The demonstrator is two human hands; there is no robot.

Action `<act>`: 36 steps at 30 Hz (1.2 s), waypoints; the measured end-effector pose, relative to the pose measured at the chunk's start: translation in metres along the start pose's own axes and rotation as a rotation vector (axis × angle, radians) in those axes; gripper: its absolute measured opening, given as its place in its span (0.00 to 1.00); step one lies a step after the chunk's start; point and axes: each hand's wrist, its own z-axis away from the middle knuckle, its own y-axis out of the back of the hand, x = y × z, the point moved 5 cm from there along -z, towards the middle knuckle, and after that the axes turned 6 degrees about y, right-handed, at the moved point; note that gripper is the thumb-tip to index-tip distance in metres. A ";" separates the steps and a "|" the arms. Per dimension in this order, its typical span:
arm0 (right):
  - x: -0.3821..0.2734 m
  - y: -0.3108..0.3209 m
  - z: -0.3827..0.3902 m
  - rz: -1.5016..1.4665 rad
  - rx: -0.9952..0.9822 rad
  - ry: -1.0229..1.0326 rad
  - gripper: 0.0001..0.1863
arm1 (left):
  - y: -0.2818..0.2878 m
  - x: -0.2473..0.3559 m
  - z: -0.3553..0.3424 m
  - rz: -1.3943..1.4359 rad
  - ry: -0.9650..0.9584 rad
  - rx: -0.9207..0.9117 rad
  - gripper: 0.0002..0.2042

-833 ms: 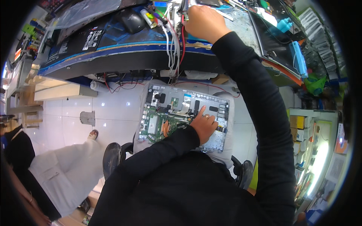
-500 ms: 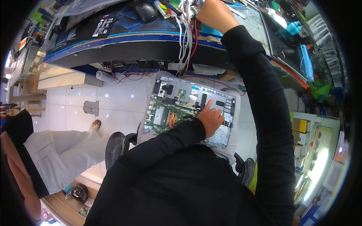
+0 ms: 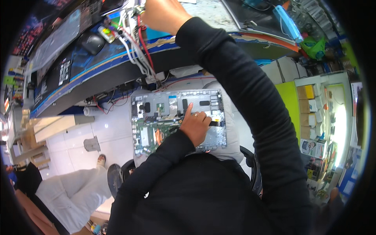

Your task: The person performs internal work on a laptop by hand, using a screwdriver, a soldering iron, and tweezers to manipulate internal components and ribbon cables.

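An opened laptop base (image 3: pixel 211 137) lies across my lap, its inside facing up. On its left part are a green circuit board (image 3: pixel 150 131) and a copper heat pipe (image 3: pixel 158 136). My left hand (image 3: pixel 196 127) rests over the middle of the base, index finger stretched toward the far side and the others loosely bent, holding nothing that I can see. Far ahead, my right hand (image 3: pixel 164 15) reaches over the workbench beside a bundle of white and red cables (image 3: pixel 135 49). Its fingers are cut off by the upper edge and hidden behind the hand.
The workbench (image 3: pixel 105 64) crosses in front, with a black mouse (image 3: pixel 92 42) and a blue strap-like item (image 3: pixel 288 23) on it. At left sits a person in pale trousers (image 3: pixel 72 192). Shelves with boxes (image 3: pixel 309 107) stand at right. Chair armrests (image 3: pixel 115 178) flank me.
The view has swung to the right, so bench and laptop base appear farther left. My right hand stays over the bench by the cables; my left hand stays on the laptop base.
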 end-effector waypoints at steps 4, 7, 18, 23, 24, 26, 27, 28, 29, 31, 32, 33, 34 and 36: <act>-0.007 0.038 0.017 -0.095 -0.010 -0.088 0.11 | -0.002 -0.002 0.002 0.048 -0.007 0.022 0.12; -0.027 0.087 0.039 -0.253 -0.129 -0.299 0.10 | 0.001 -0.005 0.007 0.087 -0.005 0.124 0.12; -0.072 0.184 0.353 -0.349 -0.130 -1.185 0.11 | 0.006 0.001 -0.020 0.359 0.178 0.100 0.10; -0.086 0.182 0.395 -0.030 -0.293 -1.084 0.09 | -0.004 0.009 -0.027 0.295 0.153 -0.006 0.12; -0.087 0.182 0.398 -0.031 -0.288 -1.095 0.09 | -0.007 0.011 -0.026 0.293 0.149 -0.017 0.12; -0.092 0.178 0.395 -0.001 -0.315 -0.954 0.08 | -0.012 0.013 -0.024 0.205 0.129 -0.022 0.10; -0.094 0.179 0.393 -0.005 -0.311 -0.960 0.08 | -0.013 0.014 -0.024 0.201 0.128 -0.029 0.10; -0.096 0.179 0.391 -0.001 -0.367 -0.966 0.08 | -0.013 0.014 -0.026 0.191 0.132 -0.023 0.10; -0.097 0.178 0.390 0.001 -0.424 -0.971 0.07 | -0.013 0.015 -0.027 0.181 0.137 -0.017 0.10; -0.099 0.178 0.391 0.024 -0.413 -0.934 0.06 | -0.012 0.012 -0.032 0.192 0.144 -0.014 0.12; -0.100 0.178 0.390 0.050 -0.405 -0.893 0.06 | -0.011 0.011 -0.034 0.205 0.152 -0.005 0.13; -0.100 0.179 0.391 0.048 -0.403 -0.897 0.06 | -0.011 0.010 -0.036 0.203 0.151 -0.010 0.13; -0.100 0.178 0.391 0.056 -0.420 -0.881 0.05 | -0.011 0.009 -0.037 0.198 0.150 -0.027 0.13; -0.100 0.176 0.391 0.064 -0.434 -0.870 0.05 | -0.011 0.009 -0.039 0.190 0.146 -0.049 0.14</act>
